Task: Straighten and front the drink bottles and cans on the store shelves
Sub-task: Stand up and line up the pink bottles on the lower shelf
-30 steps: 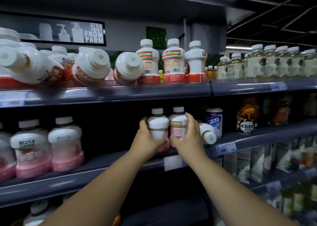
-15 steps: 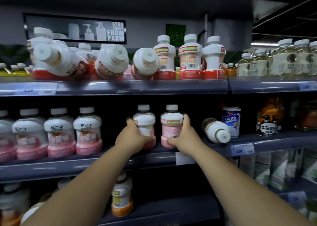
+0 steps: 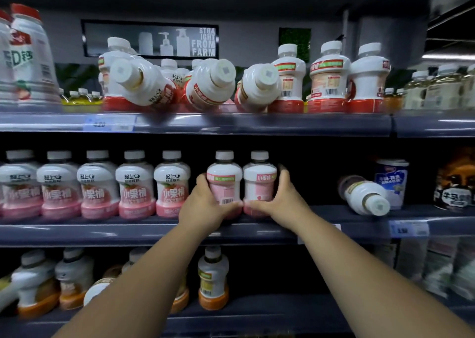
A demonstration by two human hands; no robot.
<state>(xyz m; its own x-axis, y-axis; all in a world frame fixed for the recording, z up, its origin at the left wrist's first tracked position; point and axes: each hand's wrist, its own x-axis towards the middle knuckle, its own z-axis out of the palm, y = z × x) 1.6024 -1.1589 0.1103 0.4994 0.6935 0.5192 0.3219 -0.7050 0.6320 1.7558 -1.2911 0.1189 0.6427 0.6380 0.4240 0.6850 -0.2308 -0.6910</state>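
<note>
Two pink-and-white bottles stand upright side by side on the middle shelf. My left hand grips the left pink bottle, whose barcode faces out. My right hand grips the right pink bottle from its right side. To their left a row of several matching pink bottles stands with labels facing forward. A white bottle lies on its side further right on the same shelf.
On the top shelf three red-and-white bottles lie tipped with caps forward, and three more stand upright. A blue-and-white can and a dark can stand at right. Orange bottles fill the lower shelf.
Both hands have slid the two pink bottles leftward along the shelf, closer to the row of matching bottles. The view has swung left, so more of that row shows.
</note>
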